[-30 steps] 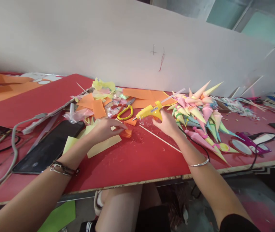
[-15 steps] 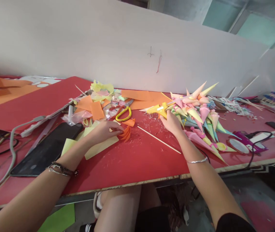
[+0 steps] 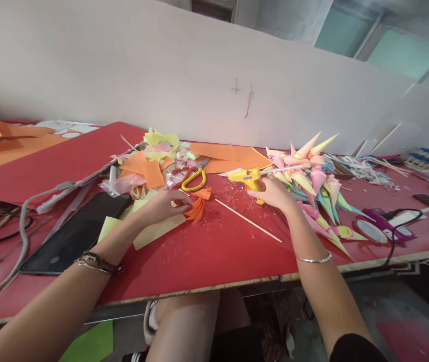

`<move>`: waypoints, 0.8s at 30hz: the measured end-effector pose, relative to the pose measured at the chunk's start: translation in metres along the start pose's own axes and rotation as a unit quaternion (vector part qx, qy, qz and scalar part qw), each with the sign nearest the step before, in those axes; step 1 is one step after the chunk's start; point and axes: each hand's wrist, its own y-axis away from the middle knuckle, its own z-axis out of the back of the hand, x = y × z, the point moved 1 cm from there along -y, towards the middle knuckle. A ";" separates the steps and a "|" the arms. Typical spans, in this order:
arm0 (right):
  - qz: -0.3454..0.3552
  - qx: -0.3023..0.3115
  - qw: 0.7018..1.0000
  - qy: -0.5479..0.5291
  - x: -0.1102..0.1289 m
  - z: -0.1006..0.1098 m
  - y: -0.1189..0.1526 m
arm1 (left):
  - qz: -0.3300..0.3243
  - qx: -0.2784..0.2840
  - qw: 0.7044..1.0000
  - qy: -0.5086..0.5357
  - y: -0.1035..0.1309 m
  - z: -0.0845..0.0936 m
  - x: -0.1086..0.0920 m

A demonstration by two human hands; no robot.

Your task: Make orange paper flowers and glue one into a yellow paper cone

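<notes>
My left hand (image 3: 171, 203) has its fingers curled at the left edge of an orange cut-paper piece (image 3: 196, 209) and pinches it. The piece is fanned into curved strips. My right hand (image 3: 271, 192) is at the handle of a yellow glue gun (image 3: 247, 177), thumb and fingers around the grip, whose nozzle points left. A thin wooden stick (image 3: 248, 220) lies on the red table (image 3: 199, 261) between my hands. Yellow-handled scissors (image 3: 195, 180) rest behind the orange piece. Pale yellow paper (image 3: 154, 231) lies under my left hand.
Pastel paper cones (image 3: 318, 178) are heaped right of the glue gun. A black phone (image 3: 75, 236) lies by my left forearm. Orange sheets (image 3: 233, 156) lie at the back, near the wall. A purple device (image 3: 399, 226) with cables sits at the right.
My right hand has shifted slightly right and down, and its fingers have changed position at the glue gun's handle. The glue gun now sits more level. My left hand stays with the orange piece.
</notes>
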 end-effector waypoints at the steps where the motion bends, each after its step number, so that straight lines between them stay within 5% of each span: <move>1: -0.019 0.029 0.999 0.037 0.001 0.006 0.004 | -0.001 0.002 1.000 -0.001 0.000 0.000 0.001; 5: -0.088 0.105 0.980 0.146 0.013 0.028 0.023 | 0.001 0.000 1.000 -0.002 0.000 0.000 0.004; 8: 0.036 0.080 0.992 0.092 0.041 0.029 0.027 | -0.006 0.001 1.000 0.009 0.001 0.001 0.004; 13: 0.191 -0.001 0.981 -0.043 0.084 -0.010 -0.002 | -0.050 0.012 0.998 0.035 0.002 0.003 -0.001; 18: 0.188 0.025 0.982 0.011 0.098 -0.049 -0.031 | -0.076 0.041 0.995 0.051 0.004 0.003 -0.004; 24: 0.190 0.041 0.981 0.026 0.099 -0.051 -0.033 | -0.082 0.038 0.994 0.063 0.004 0.001 -0.003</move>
